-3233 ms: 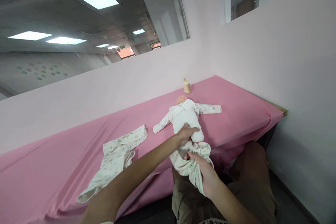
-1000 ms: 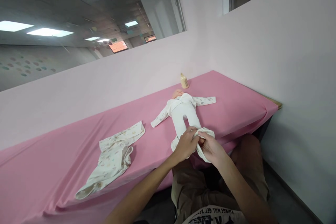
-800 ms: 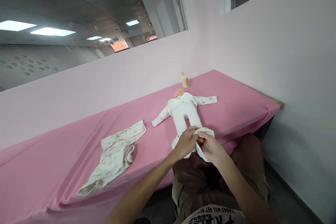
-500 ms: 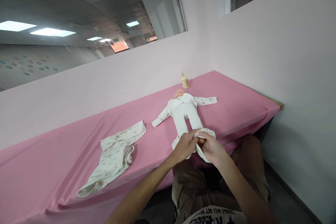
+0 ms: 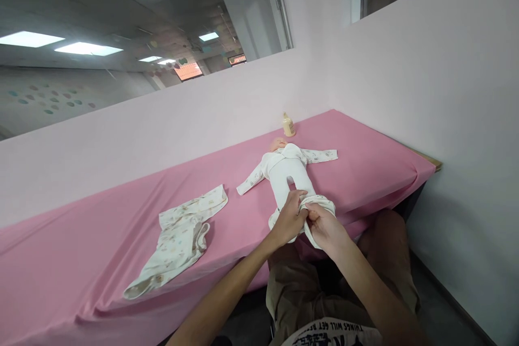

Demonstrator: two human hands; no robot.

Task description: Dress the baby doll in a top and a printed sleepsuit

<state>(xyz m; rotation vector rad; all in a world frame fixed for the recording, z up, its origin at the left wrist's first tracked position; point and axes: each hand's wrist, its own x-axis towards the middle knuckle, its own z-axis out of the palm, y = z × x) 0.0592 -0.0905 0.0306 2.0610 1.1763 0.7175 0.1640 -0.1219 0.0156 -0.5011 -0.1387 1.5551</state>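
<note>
A: Head view, hands?
B: The left hand (image 5: 290, 218) is closed on the bunched patterned trousers (image 5: 320, 211) at the doll's (image 5: 288, 173) feet; the right hand (image 5: 324, 225) is pinched on the same cloth, just beside the left; both are touching it.

A: Doll position?
B: It is laid on its back on the pink-covered surface (image 5: 101, 238), near the front edge; arms are spread in a patterned top; legs are shown in white; the trousers are gathered over the lower legs only.

A: Other items?
B: A second patterned garment (image 5: 180, 235) is spread flat, well apart to the left; a small bottle (image 5: 288, 125) is stood upright by the wall, just beyond the doll's head.
</note>
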